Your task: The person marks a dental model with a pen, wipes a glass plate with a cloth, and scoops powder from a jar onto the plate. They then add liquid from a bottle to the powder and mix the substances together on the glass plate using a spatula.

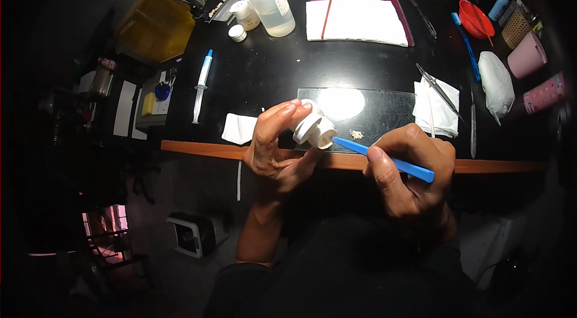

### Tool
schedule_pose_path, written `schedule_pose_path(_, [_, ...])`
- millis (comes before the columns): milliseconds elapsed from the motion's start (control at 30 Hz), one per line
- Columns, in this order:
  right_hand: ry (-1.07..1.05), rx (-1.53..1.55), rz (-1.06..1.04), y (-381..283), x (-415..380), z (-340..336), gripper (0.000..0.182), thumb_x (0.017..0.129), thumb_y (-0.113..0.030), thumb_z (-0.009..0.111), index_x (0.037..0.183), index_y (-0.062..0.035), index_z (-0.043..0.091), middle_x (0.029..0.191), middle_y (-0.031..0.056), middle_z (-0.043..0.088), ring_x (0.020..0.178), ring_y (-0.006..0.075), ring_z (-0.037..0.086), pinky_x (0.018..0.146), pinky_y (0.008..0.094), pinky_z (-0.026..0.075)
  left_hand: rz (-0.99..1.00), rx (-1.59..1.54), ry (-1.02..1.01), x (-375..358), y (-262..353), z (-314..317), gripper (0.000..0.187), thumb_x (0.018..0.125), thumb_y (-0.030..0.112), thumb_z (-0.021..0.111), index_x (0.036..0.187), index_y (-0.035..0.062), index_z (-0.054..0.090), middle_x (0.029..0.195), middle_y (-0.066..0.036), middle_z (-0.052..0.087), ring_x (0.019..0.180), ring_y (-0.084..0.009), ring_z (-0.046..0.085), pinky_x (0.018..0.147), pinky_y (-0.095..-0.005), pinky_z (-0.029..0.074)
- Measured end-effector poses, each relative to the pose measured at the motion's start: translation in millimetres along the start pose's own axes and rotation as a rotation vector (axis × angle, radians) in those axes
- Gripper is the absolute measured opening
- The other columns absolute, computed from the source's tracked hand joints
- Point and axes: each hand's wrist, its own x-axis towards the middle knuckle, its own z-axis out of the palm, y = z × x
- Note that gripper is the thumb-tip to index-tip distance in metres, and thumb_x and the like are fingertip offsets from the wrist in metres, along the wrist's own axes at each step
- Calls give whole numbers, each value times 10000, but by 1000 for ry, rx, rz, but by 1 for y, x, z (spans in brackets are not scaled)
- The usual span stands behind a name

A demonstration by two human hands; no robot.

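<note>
A small white plastic jar (311,128) is held tilted in my left hand (270,152), its mouth facing right and down over the near edge of the table. Fingers and thumb wrap round it. Pinched between the thumb and fingers of my right hand (418,165) is a flat blue plastic spatula (353,146), its tip right at the jar's mouth. Just beyond the spatula, a little heap of off-white crumbly material (356,135) lies on a clear glass slab (390,104), which reflects a bright lamp spot.
White tissue (442,122) with metal tweezers (442,92) lies right of the slab. A blue-tipped syringe (201,86) rests at left. Behind stand a large clear bottle (270,8) and a folded white towel (360,20). A red bowl (475,17) sits at back right.
</note>
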Motion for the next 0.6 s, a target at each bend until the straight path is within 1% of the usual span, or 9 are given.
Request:
schedule_pose_path(133, [-20, 13, -10, 3, 1, 1, 85, 906, 49, 719, 841, 38, 665, 701, 107, 677, 540, 198, 691, 495, 316, 481, -26, -13, -16, 0, 2, -1, 724, 813, 52, 937, 1442, 60, 579, 1301, -136, 746, 1272, -317, 696, 1084, -431, 581])
schedule_pose_path(233, [-41, 75, 45, 3, -1, -1, 133, 1010, -40, 669, 886, 7, 657, 643, 71, 681, 534, 110, 642, 526, 238, 464, 20, 9, -16, 0, -2, -1, 710, 818, 64, 934, 1436, 57, 584, 1297, -136, 747, 1270, -317, 697, 1087, -431, 580])
schedule_pose_path(333, [-17, 168, 136, 3, -1, 2, 146, 1015, -57, 660, 882, 3, 651, 630, 68, 666, 528, 110, 637, 513, 242, 451, 27, 14, -18, 0, -2, -1, 697, 834, 89, 931, 1436, 54, 583, 1295, -138, 748, 1271, -317, 697, 1088, -432, 580])
schedule_pose_path(433, [2, 208, 137, 11, -2, 2, 153, 1015, -66, 658, 881, 6, 637, 614, 63, 645, 513, 107, 623, 497, 242, 445, 40, 8, -22, 0, -3, -2, 687, 843, 105, 928, 1434, 51, 582, 1298, -139, 748, 1269, -318, 698, 1083, -431, 582])
schedule_pose_path(533, [-15, 340, 239, 15, -4, -4, 127, 1007, -30, 694, 898, 11, 643, 666, 92, 705, 572, 139, 702, 536, 237, 507, 19, -22, -16, 1, 0, -2, 682, 843, 101, 928, 1430, 49, 585, 1294, -144, 749, 1269, -318, 698, 1083, -431, 585])
schedule_pose_path(600, [2, 403, 264, 17, -6, -2, 134, 1015, -50, 688, 907, 14, 640, 666, 95, 704, 559, 131, 685, 522, 239, 490, -25, -38, -4, -1, 1, -2, 688, 837, 98, 931, 1431, 51, 587, 1297, -148, 745, 1267, -318, 700, 1080, -429, 589])
